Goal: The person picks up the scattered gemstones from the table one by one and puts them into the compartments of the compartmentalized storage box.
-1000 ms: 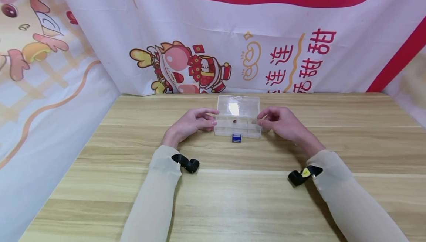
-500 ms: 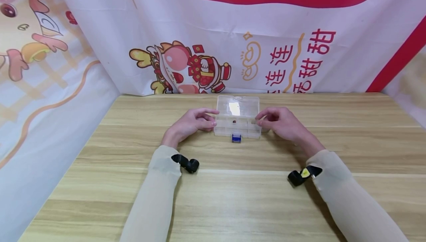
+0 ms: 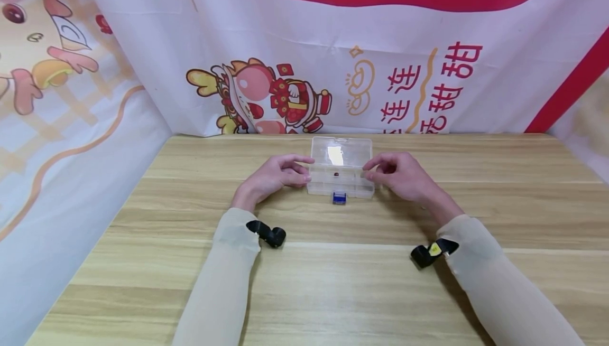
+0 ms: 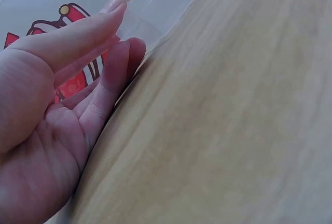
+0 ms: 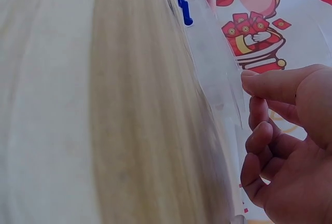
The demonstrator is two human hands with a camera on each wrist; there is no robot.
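Note:
A clear plastic compartment box (image 3: 340, 188) stands near the table's back edge with its lid (image 3: 342, 145) raised. On its front is a blue latch (image 3: 339, 198). A tiny dark red piece (image 3: 336, 174) lies inside. My left hand (image 3: 285, 171) holds the box's left end, its index finger reaching toward the lid; the left wrist view shows the thumb (image 4: 104, 22) against the clear wall. My right hand (image 3: 395, 174) overlaps the right-hand compartment, thumb and index fingertips drawn together, other fingers curled. I cannot tell whether something tiny sits between them.
The wooden table (image 3: 342, 282) spreads out in front of the box. A printed cloth (image 3: 295, 29) hangs right behind the table's back edge, and another (image 3: 47, 140) lines the left side. Small black cameras (image 3: 273, 236) sit on both sleeves.
My right fingertips have shifted slightly left, from the box's right end to over its right-hand compartment. The left hand and the box look the same.

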